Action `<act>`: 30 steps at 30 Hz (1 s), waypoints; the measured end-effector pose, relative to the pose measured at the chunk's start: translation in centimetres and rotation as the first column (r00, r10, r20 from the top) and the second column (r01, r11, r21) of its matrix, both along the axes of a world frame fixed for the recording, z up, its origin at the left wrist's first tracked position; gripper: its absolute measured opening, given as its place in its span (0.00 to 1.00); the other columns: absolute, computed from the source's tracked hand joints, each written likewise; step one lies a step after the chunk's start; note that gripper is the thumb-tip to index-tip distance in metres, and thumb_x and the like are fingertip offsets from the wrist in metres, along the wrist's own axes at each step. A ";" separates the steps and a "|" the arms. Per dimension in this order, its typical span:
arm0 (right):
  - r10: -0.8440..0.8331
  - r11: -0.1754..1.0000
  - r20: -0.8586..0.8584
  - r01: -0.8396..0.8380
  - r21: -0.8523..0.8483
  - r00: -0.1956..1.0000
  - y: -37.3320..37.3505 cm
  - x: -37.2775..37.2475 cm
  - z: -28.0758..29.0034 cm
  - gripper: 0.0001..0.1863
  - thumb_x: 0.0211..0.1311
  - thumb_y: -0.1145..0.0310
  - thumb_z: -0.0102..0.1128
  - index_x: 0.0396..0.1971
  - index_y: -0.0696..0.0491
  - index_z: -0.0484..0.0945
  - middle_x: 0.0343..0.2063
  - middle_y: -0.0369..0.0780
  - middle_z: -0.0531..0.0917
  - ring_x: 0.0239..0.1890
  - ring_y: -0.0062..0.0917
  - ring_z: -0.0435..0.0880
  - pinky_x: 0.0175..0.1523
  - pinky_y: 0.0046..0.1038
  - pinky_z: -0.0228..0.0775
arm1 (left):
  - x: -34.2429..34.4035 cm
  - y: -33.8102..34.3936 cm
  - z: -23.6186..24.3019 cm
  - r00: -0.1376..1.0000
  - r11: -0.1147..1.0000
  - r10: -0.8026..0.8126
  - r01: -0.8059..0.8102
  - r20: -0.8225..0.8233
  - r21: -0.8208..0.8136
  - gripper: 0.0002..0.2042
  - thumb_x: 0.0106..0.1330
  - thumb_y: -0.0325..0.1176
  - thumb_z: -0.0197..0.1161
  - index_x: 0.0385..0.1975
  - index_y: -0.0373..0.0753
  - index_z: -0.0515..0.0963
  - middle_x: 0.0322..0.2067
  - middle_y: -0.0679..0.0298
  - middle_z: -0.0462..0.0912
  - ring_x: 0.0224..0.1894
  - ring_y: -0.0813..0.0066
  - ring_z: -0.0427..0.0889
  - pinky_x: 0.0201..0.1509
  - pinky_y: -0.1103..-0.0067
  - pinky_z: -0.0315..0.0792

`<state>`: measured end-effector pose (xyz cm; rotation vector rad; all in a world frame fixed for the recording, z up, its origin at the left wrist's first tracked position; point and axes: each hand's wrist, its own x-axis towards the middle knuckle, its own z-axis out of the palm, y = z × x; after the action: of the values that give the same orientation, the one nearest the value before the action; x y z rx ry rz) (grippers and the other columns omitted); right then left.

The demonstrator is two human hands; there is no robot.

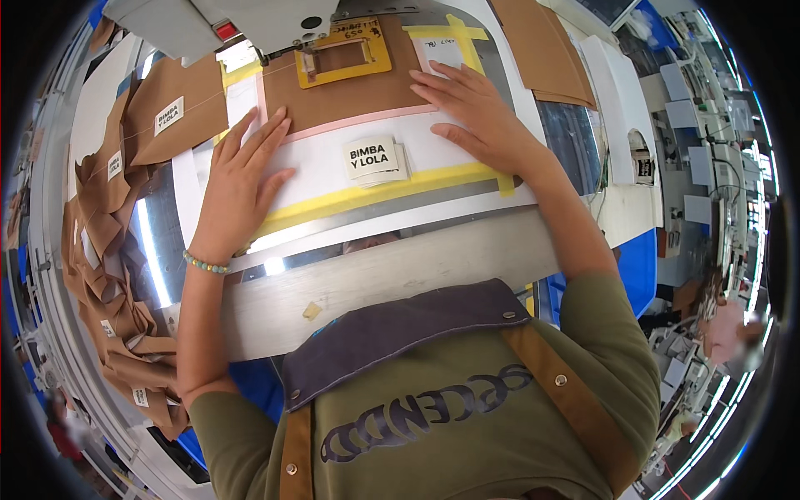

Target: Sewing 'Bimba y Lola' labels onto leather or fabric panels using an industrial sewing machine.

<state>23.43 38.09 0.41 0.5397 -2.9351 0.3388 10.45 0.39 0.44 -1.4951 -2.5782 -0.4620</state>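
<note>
My left hand [237, 190] lies with fingers spread over the left edge of a white template [308, 179] bordered with yellow tape. Opposite it, my right hand [483, 117] rests flat, its fingertips on the right part of a brown fabric piece [350, 108]. Both hands hold nothing. The fabric's front edge meets a pink strip on the template. On the fabric sits a yellow frame [379, 60] with a rectangular opening, under the sewing machine head [283, 25]. Between my hands, a small stack of white printed labels [372, 161] lies on the template.
Brown pieces with sewn labels [158, 125] hang in a heap along the left side, joined by thread. A stack of brown pieces [546, 54] lies at the far right, near a white box-like holder [612, 117]. A yellowish scrap [312, 311] lies on the metal table edge [400, 267].
</note>
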 end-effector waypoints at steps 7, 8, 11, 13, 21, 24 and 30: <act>-0.020 0.998 -0.051 0.017 -0.063 0.998 0.5 0.6 -0.2 0.31 0.83 0.51 0.55 0.76 0.51 0.72 0.79 0.38 0.70 0.85 0.36 0.56 0.88 0.47 0.43 | 0.1 0.1 -0.1 0.999 0.999 0.008 -0.011 0.051 0.047 0.32 0.75 0.37 0.66 0.79 0.42 0.69 0.79 0.60 0.70 0.83 0.48 0.61 0.85 0.55 0.58; -0.009 0.998 -0.037 0.007 -0.068 0.999 0.5 0.6 -0.2 0.31 0.82 0.52 0.56 0.77 0.51 0.72 0.80 0.38 0.69 0.85 0.37 0.56 0.88 0.48 0.43 | 0.2 0.2 0.0 0.999 0.995 0.013 -0.018 0.042 0.101 0.32 0.75 0.37 0.65 0.79 0.42 0.69 0.79 0.60 0.70 0.83 0.48 0.61 0.85 0.55 0.58; 0.007 0.999 -0.027 -0.008 -0.031 1.000 0.5 0.6 -0.6 0.31 0.81 0.53 0.56 0.77 0.49 0.73 0.81 0.37 0.68 0.85 0.38 0.56 0.88 0.49 0.43 | 0.0 -0.2 -0.3 0.999 1.000 0.000 -0.001 0.045 0.024 0.32 0.73 0.37 0.68 0.78 0.44 0.71 0.78 0.63 0.72 0.82 0.50 0.62 0.85 0.57 0.58; 0.021 1.000 -0.039 -0.021 0.004 0.999 0.7 0.6 -0.8 0.30 0.81 0.52 0.56 0.76 0.49 0.74 0.81 0.37 0.68 0.85 0.38 0.56 0.88 0.50 0.43 | 0.0 -0.2 -0.1 0.999 0.998 0.019 -0.017 0.034 -0.064 0.28 0.74 0.38 0.68 0.73 0.43 0.76 0.78 0.66 0.72 0.82 0.50 0.63 0.84 0.57 0.58; -0.001 1.000 -0.018 0.001 -0.012 1.000 0.4 0.7 -0.5 0.27 0.81 0.54 0.56 0.74 0.47 0.77 0.81 0.36 0.68 0.85 0.37 0.57 0.88 0.49 0.45 | -0.3 -0.2 -0.3 0.998 0.999 0.005 -0.003 0.056 -0.034 0.27 0.75 0.38 0.67 0.73 0.42 0.77 0.78 0.65 0.73 0.82 0.50 0.63 0.84 0.57 0.57; 0.067 0.996 -0.130 -0.074 -0.050 0.989 -0.4 0.6 -0.1 0.24 0.78 0.57 0.63 0.68 0.48 0.82 0.75 0.37 0.76 0.81 0.37 0.66 0.85 0.48 0.54 | -0.1 -0.1 -0.3 0.998 1.000 0.001 0.000 0.056 -0.021 0.26 0.75 0.38 0.66 0.73 0.42 0.77 0.77 0.65 0.73 0.82 0.51 0.63 0.84 0.57 0.57; 0.192 0.970 -0.216 -0.219 -0.106 0.957 -5.9 0.4 0.9 0.16 0.73 0.59 0.68 0.55 0.49 0.89 0.54 0.38 0.90 0.63 0.33 0.84 0.75 0.44 0.69 | -0.1 -0.4 -0.5 0.999 1.000 0.002 -0.002 0.045 -0.008 0.26 0.76 0.38 0.66 0.73 0.42 0.77 0.77 0.65 0.74 0.82 0.52 0.63 0.84 0.57 0.57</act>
<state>23.87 32.20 1.33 0.8124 -2.6440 0.4629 10.31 -0.01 -0.09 -1.5015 -2.6186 -0.4916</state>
